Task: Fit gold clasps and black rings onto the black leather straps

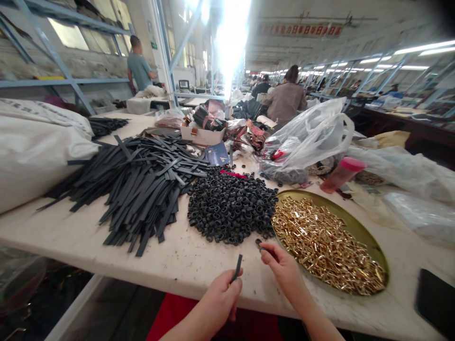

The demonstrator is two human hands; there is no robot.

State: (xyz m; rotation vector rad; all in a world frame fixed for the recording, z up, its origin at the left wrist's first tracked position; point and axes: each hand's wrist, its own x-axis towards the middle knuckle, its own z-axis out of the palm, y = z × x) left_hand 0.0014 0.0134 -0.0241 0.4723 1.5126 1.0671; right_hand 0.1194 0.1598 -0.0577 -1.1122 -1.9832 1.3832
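My left hand (221, 293) pinches a short black strap (237, 267) that sticks up from between my fingers, at the table's near edge. My right hand (280, 265) reaches forward and its fingertips grip a small black loop (262, 247) at the edge of the pile of black loops (231, 206). A big heap of long black straps (142, 184) lies to the left. A round brass tray (355, 227) filled with gold metal buckles (327, 246) sits just right of my right hand.
White sacks (31, 151) lie at the left. Clear plastic bags (313, 137), a pink-capped bottle (343, 174) and a white box of parts (202, 134) stand behind. A dark phone (435, 298) rests at the near right. People work at other tables beyond.
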